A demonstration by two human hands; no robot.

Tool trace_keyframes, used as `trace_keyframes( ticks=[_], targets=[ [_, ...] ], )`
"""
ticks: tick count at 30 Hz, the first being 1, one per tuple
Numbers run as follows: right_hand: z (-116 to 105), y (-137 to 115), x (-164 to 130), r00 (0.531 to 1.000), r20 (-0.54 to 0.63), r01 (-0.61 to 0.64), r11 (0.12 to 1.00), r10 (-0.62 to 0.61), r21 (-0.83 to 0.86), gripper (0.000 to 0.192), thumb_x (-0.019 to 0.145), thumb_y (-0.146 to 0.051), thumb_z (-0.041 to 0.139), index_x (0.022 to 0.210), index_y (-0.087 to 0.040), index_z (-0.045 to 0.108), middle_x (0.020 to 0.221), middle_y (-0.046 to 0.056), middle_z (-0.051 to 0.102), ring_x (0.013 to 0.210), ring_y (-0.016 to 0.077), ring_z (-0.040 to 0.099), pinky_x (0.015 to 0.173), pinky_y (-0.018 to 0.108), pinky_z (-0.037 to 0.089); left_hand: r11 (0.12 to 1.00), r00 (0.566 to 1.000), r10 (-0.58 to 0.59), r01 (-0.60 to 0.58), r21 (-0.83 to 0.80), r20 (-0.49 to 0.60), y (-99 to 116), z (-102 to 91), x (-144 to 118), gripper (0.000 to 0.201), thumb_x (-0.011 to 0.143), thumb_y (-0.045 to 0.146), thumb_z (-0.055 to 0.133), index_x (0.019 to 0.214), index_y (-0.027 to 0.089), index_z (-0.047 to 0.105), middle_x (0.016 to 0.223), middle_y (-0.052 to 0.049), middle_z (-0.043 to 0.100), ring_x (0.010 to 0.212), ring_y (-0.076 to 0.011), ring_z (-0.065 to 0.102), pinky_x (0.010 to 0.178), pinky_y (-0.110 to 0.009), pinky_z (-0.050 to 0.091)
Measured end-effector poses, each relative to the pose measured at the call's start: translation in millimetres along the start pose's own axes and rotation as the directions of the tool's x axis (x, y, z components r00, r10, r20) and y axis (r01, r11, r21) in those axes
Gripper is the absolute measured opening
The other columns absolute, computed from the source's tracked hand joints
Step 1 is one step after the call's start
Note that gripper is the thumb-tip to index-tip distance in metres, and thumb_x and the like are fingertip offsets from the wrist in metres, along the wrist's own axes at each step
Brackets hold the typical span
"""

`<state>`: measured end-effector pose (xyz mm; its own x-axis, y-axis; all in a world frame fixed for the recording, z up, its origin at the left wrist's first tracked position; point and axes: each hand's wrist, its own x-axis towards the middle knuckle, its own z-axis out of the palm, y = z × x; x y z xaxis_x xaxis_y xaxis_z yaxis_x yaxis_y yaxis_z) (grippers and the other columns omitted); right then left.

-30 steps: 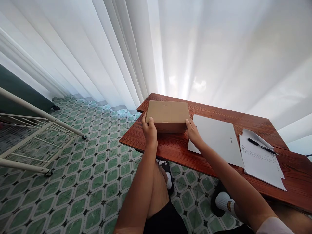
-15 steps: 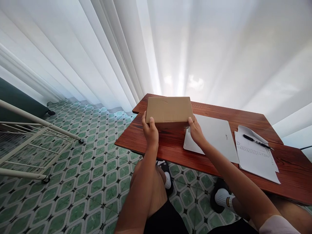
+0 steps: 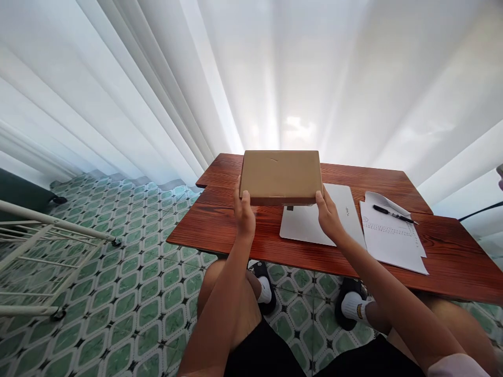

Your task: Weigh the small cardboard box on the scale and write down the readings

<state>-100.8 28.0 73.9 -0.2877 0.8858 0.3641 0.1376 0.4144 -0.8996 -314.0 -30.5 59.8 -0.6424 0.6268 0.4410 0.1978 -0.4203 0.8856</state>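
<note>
A brown cardboard box is held up in front of me over the wooden table, its broad face turned toward me. My left hand grips its left side, with the thumb on the near lower corner. On the right side, my right hand clasps the box the same way. The fingers behind the box are mostly hidden. Below and to the right lies a closed silver laptop, partly covered by the box and my right hand.
Papers with writing lie right of the laptop, with a black pen on top. White curtains hang behind the table. A white wheeled metal rack stands at left on the green tiled floor.
The box has moved slightly right relative to the table and now covers part of the laptop. Its top face shows more fully. My view has shifted to the right.
</note>
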Motion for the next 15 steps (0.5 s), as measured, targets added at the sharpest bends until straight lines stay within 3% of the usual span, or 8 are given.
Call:
trace_keyframes(
  ticks=[3, 10, 15],
  targets=[
    [-19.7, 5.0, -4.3, 1.000, -0.014, 0.016, 1.000, -0.016, -0.017, 0.063, 0.106, -0.065, 0.031, 0.159, -0.032, 0.040, 0.164, 0.001, 0.039, 0.154, 0.0252, 0.031, 0.129, 0.047, 0.023, 1.000, 0.998, 0.015, -0.016, 0.015, 0.057, -0.8, 6.5, -0.6, 0.058, 0.102, 0.061, 0.045, 0.145, 0.024, 0.058, 0.156, -0.007, 0.048, 0.149, -0.0248, 0.037, 0.125, -0.036, 0.029],
    [-69.8, 22.6, -14.1, 0.999, -0.037, -0.014, 1.000, 0.014, 0.009, 0.062, 0.103, -0.069, 0.036, 0.156, -0.039, 0.044, 0.165, -0.003, 0.037, 0.155, 0.0278, 0.028, 0.129, 0.051, 0.025, 0.996, 0.985, -0.089, 0.086, 0.030, 0.147, 4.6, 31.3, -3.5, 0.061, 0.098, 0.069, 0.045, 0.137, 0.026, 0.066, 0.140, -0.007, 0.062, 0.131, -0.0286, 0.056, 0.110, -0.037, 0.048],
    [-97.5, 30.1, -23.6, 0.997, -0.077, 0.018, 1.000, -0.019, -0.014, 0.058, 0.105, -0.065, 0.035, 0.155, -0.037, 0.046, 0.162, -0.001, 0.042, 0.153, 0.0283, 0.033, 0.129, 0.054, 0.024, 0.997, 0.975, -0.074, 0.072, 0.020, 0.210, 8.7, 57.9, -12.0, 0.059, 0.100, 0.066, 0.043, 0.137, 0.026, 0.066, 0.137, -0.008, 0.064, 0.128, -0.0273, 0.059, 0.106, -0.037, 0.050]
  ],
)
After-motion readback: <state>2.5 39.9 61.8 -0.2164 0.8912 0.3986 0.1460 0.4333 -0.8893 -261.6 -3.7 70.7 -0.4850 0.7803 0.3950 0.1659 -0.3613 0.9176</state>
